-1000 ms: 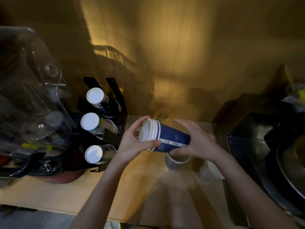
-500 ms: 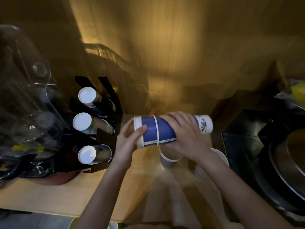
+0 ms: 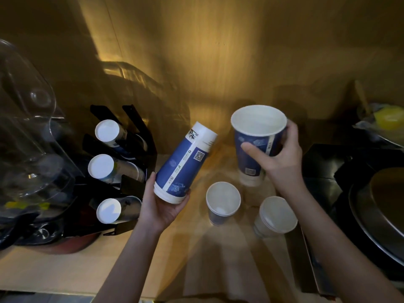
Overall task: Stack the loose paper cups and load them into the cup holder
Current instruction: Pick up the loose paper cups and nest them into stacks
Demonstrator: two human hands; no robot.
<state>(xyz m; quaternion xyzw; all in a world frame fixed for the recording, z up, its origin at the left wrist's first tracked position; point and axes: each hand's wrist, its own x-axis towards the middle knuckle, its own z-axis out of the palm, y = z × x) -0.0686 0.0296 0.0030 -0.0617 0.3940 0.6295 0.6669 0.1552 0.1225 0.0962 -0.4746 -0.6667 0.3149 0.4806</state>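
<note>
My left hand (image 3: 162,206) grips a stack of blue paper cups (image 3: 184,164) by its rim end, the bottoms tilted up and away. To its right, my right hand (image 3: 278,158) holds a second blue cup stack (image 3: 254,147) upright above the counter, mouth open toward me. Two more cup stacks stand on the wooden counter: a blue one (image 3: 223,203) between my hands and a pale one (image 3: 274,216) below my right wrist. The black cup holder (image 3: 134,184) stands at the left with three slots, each showing the white bottom of a cup column.
A clear plastic dome (image 3: 28,132) fills the far left beside the holder. A black box (image 3: 332,169) and a metal pan (image 3: 380,215) sit at the right, with a yellow item (image 3: 388,118) behind. A wooden wall rises at the back.
The single long stack held sideways by both hands has been pulled apart into two. My left hand tilted its part upward; my right hand carried the other part right and turned it upright.
</note>
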